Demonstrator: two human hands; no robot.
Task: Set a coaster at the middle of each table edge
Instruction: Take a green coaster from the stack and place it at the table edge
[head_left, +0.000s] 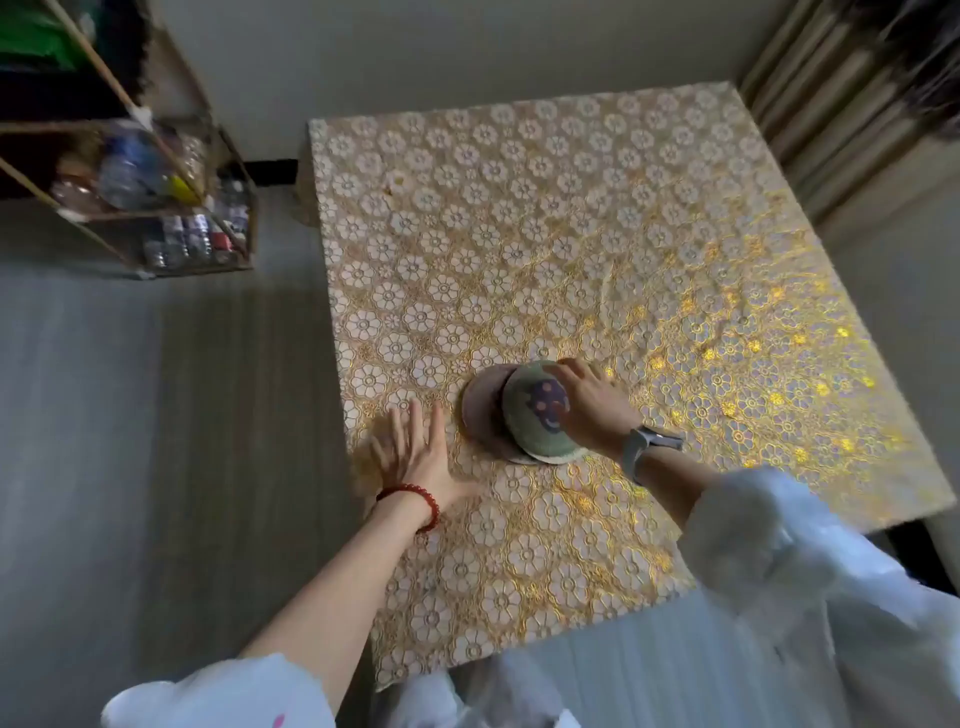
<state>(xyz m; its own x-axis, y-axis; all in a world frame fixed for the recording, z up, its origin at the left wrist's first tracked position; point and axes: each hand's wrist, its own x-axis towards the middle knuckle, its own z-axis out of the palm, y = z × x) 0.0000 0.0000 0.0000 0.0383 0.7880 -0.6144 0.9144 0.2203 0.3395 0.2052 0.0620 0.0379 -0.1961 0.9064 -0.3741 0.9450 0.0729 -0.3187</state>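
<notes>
A small stack of round coasters lies on the table (545, 218), which is covered with a gold and white flowered cloth. The top one is a green coaster (530, 415) with a purple smiling face, and it sits shifted to the right over a pinkish-brown coaster (480, 410). My right hand (587, 405), with a grey watch on the wrist, grips the green coaster at its right rim. My left hand (415, 452), with a red bead bracelet, lies flat with fingers spread on the cloth near the table's left edge, just left of the stack.
A wooden rack (156, 197) with plastic bottles stands on the grey floor at the left. A curtain (841, 104) hangs past the table's far right corner. A pale wall runs behind the table.
</notes>
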